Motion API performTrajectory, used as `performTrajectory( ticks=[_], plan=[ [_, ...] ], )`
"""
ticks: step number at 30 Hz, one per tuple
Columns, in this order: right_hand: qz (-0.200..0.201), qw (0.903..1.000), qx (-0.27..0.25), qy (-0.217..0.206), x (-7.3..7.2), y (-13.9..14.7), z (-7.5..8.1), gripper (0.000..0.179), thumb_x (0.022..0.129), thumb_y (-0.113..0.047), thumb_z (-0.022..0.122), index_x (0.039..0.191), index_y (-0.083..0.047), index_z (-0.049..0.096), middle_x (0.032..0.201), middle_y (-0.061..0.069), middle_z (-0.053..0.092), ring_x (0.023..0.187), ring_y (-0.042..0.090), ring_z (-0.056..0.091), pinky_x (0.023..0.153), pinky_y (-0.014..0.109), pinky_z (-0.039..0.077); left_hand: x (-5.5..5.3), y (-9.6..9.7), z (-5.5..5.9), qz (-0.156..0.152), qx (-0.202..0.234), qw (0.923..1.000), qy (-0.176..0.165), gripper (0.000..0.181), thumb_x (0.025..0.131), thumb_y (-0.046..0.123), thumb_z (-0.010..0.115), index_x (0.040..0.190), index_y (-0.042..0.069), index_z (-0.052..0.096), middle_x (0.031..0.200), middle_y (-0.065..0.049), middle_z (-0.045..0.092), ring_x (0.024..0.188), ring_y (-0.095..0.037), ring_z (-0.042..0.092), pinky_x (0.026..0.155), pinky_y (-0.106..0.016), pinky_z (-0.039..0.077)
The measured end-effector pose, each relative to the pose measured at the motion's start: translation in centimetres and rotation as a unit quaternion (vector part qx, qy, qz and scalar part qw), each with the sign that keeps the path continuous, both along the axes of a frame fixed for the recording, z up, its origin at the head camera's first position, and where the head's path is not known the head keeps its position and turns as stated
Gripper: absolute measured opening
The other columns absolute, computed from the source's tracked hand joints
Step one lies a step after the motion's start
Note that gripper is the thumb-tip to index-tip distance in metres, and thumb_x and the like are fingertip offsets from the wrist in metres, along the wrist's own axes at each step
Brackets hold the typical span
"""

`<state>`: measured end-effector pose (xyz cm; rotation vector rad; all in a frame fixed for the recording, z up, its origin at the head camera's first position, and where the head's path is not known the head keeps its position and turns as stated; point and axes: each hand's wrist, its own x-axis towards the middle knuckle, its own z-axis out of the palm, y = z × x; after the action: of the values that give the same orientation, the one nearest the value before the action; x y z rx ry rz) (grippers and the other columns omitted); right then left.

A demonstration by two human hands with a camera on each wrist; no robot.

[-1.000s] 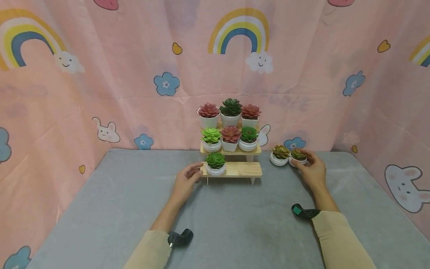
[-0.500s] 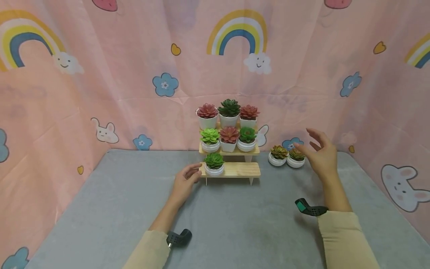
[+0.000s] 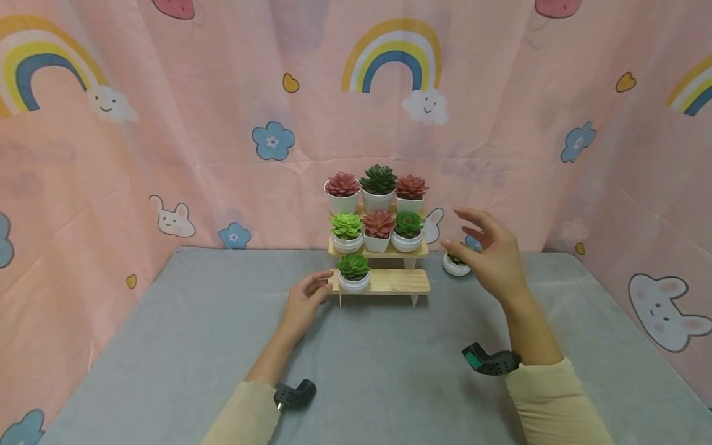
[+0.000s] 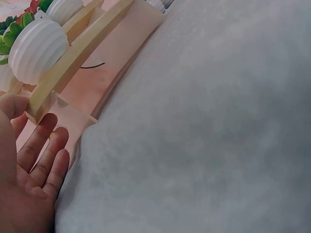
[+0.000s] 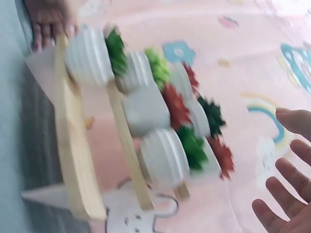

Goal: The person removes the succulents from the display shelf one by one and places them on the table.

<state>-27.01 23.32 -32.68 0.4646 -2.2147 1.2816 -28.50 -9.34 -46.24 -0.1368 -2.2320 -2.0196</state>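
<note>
A three-step wooden plant stand (image 3: 400, 281) holds several potted succulents at the back of the table. My left hand (image 3: 303, 306) pinches the left end of its lowest step; in the left wrist view the thumb lies at the step's corner, other fingers below. On that step, beside the hand, sits a bright green succulent (image 3: 354, 269) in a white ribbed pot. My right hand (image 3: 495, 259) hovers right of the stand, fingers spread and holding nothing. It overlaps a small succulent in a white pot (image 3: 457, 269) on the table. A second such pot is hidden behind the hand.
Above the bottom step, the middle row includes a red succulent (image 3: 379, 224), and the top row a dark green one (image 3: 379, 179). A pink patterned curtain (image 3: 222, 123) hangs right behind the grey table (image 3: 239, 284). Each wrist wears a black camera.
My right hand has let go of the rightmost small pot, lifted away to the right, then swung left over the two pots. The left hand stays at the stand.
</note>
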Motion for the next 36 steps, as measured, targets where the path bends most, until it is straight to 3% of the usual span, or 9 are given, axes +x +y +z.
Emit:
performTrajectory(
  ticks=[5, 11, 17, 25, 32, 36],
  plan=[
    [0.06, 0.9981, 0.002, -0.015, 0.4, -3.0, -0.7, 0.052, 0.086, -0.005, 0.079, 0.135, -0.005, 0.061, 0.139, 0.01, 0.06, 0.133, 0.015, 0.052, 0.111, 0.045, 0.045, 0.0, 0.0, -0.1, 0.0, -0.001, 1.0, 0.001, 0.029, 0.097, 0.009, 0.064, 0.125, 0.005, 0.068, 0.121, -0.021, 0.071, 0.092, -0.005, 0.065, 0.079, -0.022, 0.053],
    [0.116, 0.9931, 0.001, -0.021, 0.3, -5.8, -2.4, 0.052, 0.085, -0.004, 0.08, 0.134, -0.004, 0.061, 0.136, 0.012, 0.062, 0.129, 0.018, 0.055, 0.108, 0.049, 0.048, 0.0, 0.1, -0.1, 0.001, -0.01, 1.0, -0.001, 0.029, 0.097, 0.011, 0.064, 0.126, 0.006, 0.068, 0.122, -0.019, 0.072, 0.094, -0.004, 0.065, 0.08, -0.024, 0.054],
    [0.14, 0.9894, 0.016, -0.034, 0.3, -8.1, -4.2, 0.052, 0.084, -0.01, 0.082, 0.132, -0.005, 0.062, 0.134, 0.01, 0.064, 0.129, 0.027, 0.057, 0.108, 0.053, 0.047, 0.0, 0.3, 0.1, 0.002, -0.014, 0.9999, -0.009, 0.029, 0.098, 0.009, 0.064, 0.126, 0.004, 0.068, 0.122, -0.021, 0.071, 0.094, -0.003, 0.064, 0.082, -0.029, 0.055],
    [0.134, 0.9868, 0.058, -0.07, -0.2, -10.0, -6.6, 0.053, 0.084, -0.017, 0.083, 0.132, -0.009, 0.063, 0.137, 0.009, 0.062, 0.129, 0.027, 0.058, 0.105, 0.05, 0.05, 1.8, 0.6, 2.8, -0.007, -0.017, 0.9998, -0.012, 0.03, 0.097, 0.006, 0.062, 0.126, -0.001, 0.066, 0.121, -0.024, 0.07, 0.092, -0.002, 0.063, 0.086, -0.035, 0.056],
    [0.14, 0.9856, 0.06, -0.074, -0.9, -11.2, -8.0, 0.06, 0.086, -0.018, 0.081, 0.14, -0.011, 0.056, 0.143, 0.009, 0.057, 0.131, 0.028, 0.057, 0.104, 0.049, 0.052, 0.2, -0.1, 0.3, 0.001, -0.014, 0.9999, 0.0, 0.03, 0.098, 0.012, 0.064, 0.127, 0.006, 0.068, 0.12, -0.02, 0.072, 0.095, -0.004, 0.066, 0.082, -0.027, 0.055],
    [0.14, 0.9856, 0.068, -0.067, -1.0, -11.6, -8.5, 0.058, 0.086, -0.019, 0.081, 0.139, -0.012, 0.058, 0.147, 0.012, 0.053, 0.134, 0.031, 0.054, 0.101, 0.05, 0.053, 0.1, -0.1, 0.1, 0.0, -0.014, 0.9999, 0.0, 0.03, 0.097, 0.011, 0.065, 0.126, 0.006, 0.068, 0.119, -0.02, 0.072, 0.093, -0.004, 0.066, 0.081, -0.026, 0.055]
  ],
)
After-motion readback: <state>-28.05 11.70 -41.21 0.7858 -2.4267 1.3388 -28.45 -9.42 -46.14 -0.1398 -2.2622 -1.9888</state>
